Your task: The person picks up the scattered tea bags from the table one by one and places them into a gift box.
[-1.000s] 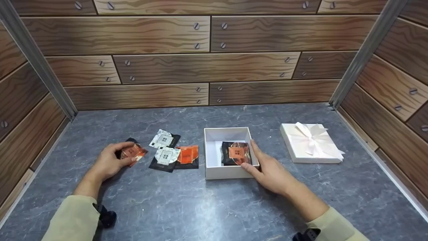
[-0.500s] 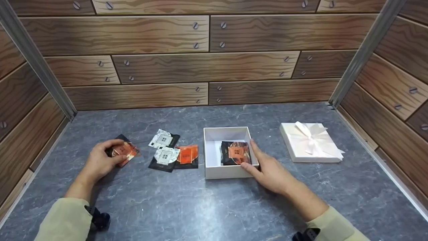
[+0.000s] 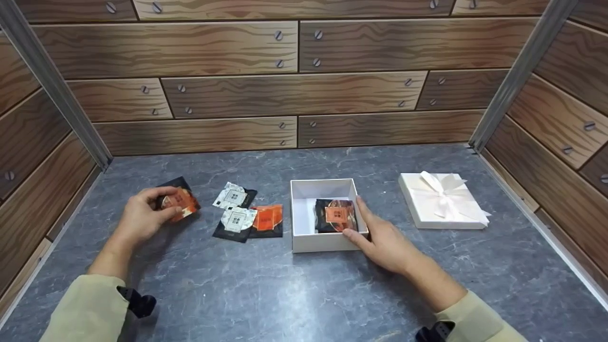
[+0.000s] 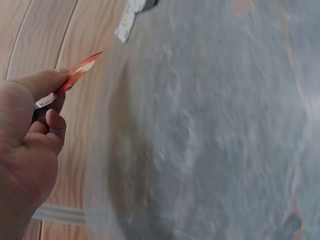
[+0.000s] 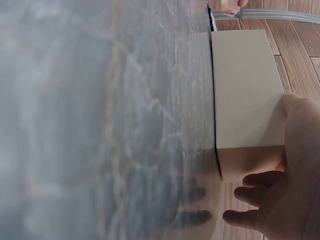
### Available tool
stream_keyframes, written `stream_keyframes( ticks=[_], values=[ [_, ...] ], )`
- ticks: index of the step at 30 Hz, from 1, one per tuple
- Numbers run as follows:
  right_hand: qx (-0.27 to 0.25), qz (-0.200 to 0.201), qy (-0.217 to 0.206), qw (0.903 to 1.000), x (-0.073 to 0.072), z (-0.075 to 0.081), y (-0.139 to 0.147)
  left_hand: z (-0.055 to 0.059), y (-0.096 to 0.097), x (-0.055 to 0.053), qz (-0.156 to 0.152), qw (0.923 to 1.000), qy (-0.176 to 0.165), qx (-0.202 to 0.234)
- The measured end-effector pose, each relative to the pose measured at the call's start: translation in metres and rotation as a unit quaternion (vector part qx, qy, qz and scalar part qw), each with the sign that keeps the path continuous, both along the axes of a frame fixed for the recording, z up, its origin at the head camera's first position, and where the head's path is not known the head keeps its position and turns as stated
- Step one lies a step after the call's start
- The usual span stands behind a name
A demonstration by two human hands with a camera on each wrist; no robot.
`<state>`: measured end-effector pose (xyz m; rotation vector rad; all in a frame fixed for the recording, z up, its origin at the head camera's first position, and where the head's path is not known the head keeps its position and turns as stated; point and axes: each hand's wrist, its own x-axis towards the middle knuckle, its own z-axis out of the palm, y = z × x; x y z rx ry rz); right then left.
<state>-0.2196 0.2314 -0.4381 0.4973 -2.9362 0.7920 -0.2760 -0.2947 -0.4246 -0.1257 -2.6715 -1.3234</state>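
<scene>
My left hand point(image 3: 147, 213) pinches an orange-and-black sachet point(image 3: 180, 204) between thumb and fingers at the left of the head view. In the left wrist view the sachet point(image 4: 77, 75) shows edge-on, above the table. My right hand point(image 3: 387, 240) holds the near right corner of a white open box point(image 3: 313, 244), its thumb at the front rim and fingers along the right wall. An orange-and-black sachet point(image 3: 336, 216) lies inside the box, toward the right. In the right wrist view the box point(image 5: 247, 90) stands on the table with the fingers beside its wall.
Between left hand and box lie two white-and-black sachets, one farther point(image 3: 235, 194) and one nearer point(image 3: 236, 221), and an orange-and-black sachet point(image 3: 268, 221) partly under the nearer one. A white lid point(image 3: 444, 202) with a ribbon bow sits at right. Wood-patterned walls point(image 3: 299, 95) enclose the table.
My left hand has moved left and slightly away with the pinched sachet, which has turned and shows more of its black part. My right hand and the box have stayed in place.
</scene>
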Motion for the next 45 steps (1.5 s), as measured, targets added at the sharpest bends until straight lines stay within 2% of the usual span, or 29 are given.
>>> stream_keyframes(
  ticks=[5, 10, 16, 24, 28, 32, 34, 38, 40, 45],
  values=[
    [0.000, 0.000, 0.004, 1.0000, 0.000, -0.002, 0.002, 0.011, 0.016, -0.003, -0.025, 0.9995, 0.011, 0.013],
    [-0.001, -0.002, 0.001, 1.0000, 0.000, -0.002, 0.004, 0.025, 0.044, -0.006, -0.059, 0.9959, 0.018, 0.067],
    [0.000, -0.005, -0.002, 1.0000, -0.002, 0.000, 0.007, 0.044, 0.096, -0.010, -0.126, 0.9820, 0.002, 0.141],
    [0.002, 0.003, -0.006, 1.0000, -0.004, 0.002, 0.000, 0.060, 0.174, -0.009, -0.208, 0.9678, -0.022, 0.141],
    [0.002, 0.004, -0.001, 1.0000, -0.004, 0.002, -0.003, 0.060, 0.209, -0.012, -0.239, 0.9613, -0.043, 0.129],
    [-0.001, 0.005, -0.007, 1.0000, -0.004, 0.001, -0.004, 0.052, 0.235, -0.018, -0.262, 0.9557, -0.059, 0.121],
    [0.000, 0.005, -0.013, 0.9999, -0.004, 0.001, -0.004, 0.047, 0.244, -0.021, -0.271, 0.9535, -0.062, 0.117],
    [-0.001, 0.007, -0.016, 0.9999, -0.003, 0.001, -0.003, 0.039, 0.260, -0.026, -0.279, 0.9545, -0.057, 0.089],
    [-0.003, 0.007, -0.016, 0.9998, -0.003, 0.001, -0.002, 0.038, 0.266, -0.027, -0.282, 0.9554, -0.056, 0.070],
    [-0.005, -0.001, -0.025, 0.9997, -0.002, 0.001, 0.001, 0.034, 0.278, -0.027, -0.298, 0.9508, -0.065, 0.054]
  ],
)
